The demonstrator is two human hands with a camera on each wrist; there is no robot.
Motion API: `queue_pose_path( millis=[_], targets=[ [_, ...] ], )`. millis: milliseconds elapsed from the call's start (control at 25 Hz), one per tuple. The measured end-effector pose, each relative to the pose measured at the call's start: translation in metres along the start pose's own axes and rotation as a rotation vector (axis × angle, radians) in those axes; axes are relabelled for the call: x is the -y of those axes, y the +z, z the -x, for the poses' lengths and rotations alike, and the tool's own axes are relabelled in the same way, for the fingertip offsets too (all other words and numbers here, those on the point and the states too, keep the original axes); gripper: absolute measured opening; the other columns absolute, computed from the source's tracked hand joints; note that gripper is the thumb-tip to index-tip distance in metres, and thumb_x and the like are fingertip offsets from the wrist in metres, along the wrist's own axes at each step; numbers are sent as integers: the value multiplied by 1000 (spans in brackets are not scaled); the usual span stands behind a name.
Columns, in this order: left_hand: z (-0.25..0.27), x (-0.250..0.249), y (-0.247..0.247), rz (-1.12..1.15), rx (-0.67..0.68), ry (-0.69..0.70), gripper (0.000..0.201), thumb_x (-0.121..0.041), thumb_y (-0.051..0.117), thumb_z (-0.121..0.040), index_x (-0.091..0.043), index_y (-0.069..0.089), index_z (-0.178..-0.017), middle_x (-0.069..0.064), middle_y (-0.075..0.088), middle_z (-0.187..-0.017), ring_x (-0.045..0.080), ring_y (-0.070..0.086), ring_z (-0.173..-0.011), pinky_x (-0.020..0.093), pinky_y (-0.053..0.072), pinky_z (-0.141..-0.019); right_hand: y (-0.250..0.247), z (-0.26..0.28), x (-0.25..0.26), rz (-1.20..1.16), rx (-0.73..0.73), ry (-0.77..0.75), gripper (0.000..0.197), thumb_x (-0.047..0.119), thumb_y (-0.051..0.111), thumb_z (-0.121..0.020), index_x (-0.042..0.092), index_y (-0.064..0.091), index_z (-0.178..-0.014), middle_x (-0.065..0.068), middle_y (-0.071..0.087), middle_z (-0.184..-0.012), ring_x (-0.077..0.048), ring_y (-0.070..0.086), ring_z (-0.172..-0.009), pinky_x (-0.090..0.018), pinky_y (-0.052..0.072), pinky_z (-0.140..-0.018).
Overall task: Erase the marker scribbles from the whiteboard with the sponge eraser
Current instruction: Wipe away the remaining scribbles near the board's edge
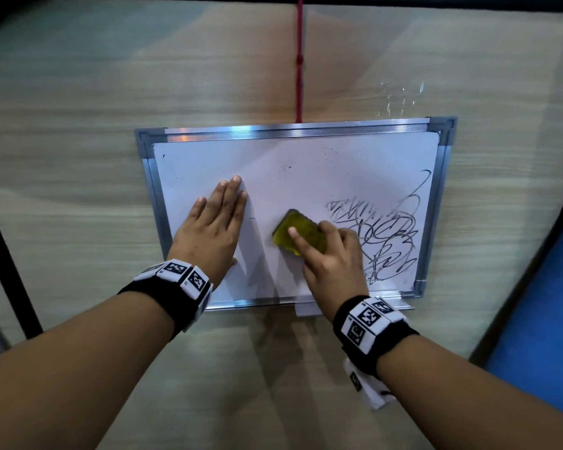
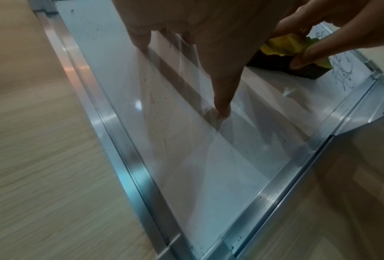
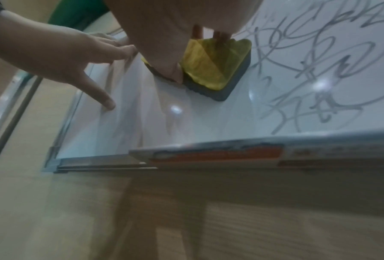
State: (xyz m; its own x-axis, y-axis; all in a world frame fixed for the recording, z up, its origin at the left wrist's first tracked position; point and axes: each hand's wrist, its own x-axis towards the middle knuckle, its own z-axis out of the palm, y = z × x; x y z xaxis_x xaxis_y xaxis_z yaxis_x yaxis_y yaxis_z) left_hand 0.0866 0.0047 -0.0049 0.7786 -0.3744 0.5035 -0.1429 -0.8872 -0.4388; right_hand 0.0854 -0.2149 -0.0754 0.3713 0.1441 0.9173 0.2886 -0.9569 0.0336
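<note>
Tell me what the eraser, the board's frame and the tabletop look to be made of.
Eraser: seemingly a dark grey foam or felt pad with a matte side, under a glossy yellow top that looks like plastic or film.
Board's frame: apparently brushed aluminium, silvery with fine ridges and bright glints; the corners look like grey plastic.
Tabletop: pale wood grain, probably laminate, since the streaks look printed.

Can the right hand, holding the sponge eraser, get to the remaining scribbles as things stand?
Probably yes. The right hand grips the sponge eraser just left of the scribbles, with bare whiteboard between; the left hand lies flat on the far side.
</note>
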Motion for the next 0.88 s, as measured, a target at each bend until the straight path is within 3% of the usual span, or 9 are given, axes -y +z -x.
queue_pose_path(
  millis=[200,400,600,680,800,880],
  targets=[
    [1,2,2,21,-13,2,110,-40,59,-88,-4,-30,-141,14,-39,-147,30,-26,-141,44,1,-119,15,24,3,58,215,-373,66,22,82,-62,38,63,-123,-9,51,-126,-33,45,-101,-46,48,-84],
    [-1,0,4,13,-21,9,109,-40,59,-88,-4,-28,-142,15,-39,-147,30,-26,-141,44,3,-119,10,15,0,63,98,-206,61,15,76,-66,37,64,-122,-11,53,-126,-36,44,-102,-48,47,-86],
    [1,2,5,30,-35,6,106,-37,58,-89,-4,-28,-143,14,-39,-148,29,-26,-141,44,2,-119,19,26,8,120,208,-477,47,27,72,-74,42,65,-118,-5,54,-124,-32,45,-105,-42,42,-90],
    [0,1,7,32,-45,3,103,-33,57,-90,-4,-27,-143,14,-38,-148,29,-26,-141,44,2,-119,10,18,2,72,147,-340,58,24,77,-69,41,63,-122,-7,54,-124,-33,45,-101,-43,44,-87],
    [-2,1,8,35,-61,12,105,-36,60,-88,-5,-23,-145,14,-36,-149,30,-24,-142,44,3,-119,0,-16,10,-1,-25,1,57,19,69,-74,36,60,-127,-12,51,-124,-32,39,-98,-43,43,-85],
    [-2,2,9,50,-83,17,108,-37,65,-84,-4,-17,-147,14,-30,-152,30,-18,-144,44,8,-119,1,-35,27,-25,-63,39,52,22,59,-79,35,59,-129,-13,51,-123,-31,38,-96,-42,41,-84]
  ],
)
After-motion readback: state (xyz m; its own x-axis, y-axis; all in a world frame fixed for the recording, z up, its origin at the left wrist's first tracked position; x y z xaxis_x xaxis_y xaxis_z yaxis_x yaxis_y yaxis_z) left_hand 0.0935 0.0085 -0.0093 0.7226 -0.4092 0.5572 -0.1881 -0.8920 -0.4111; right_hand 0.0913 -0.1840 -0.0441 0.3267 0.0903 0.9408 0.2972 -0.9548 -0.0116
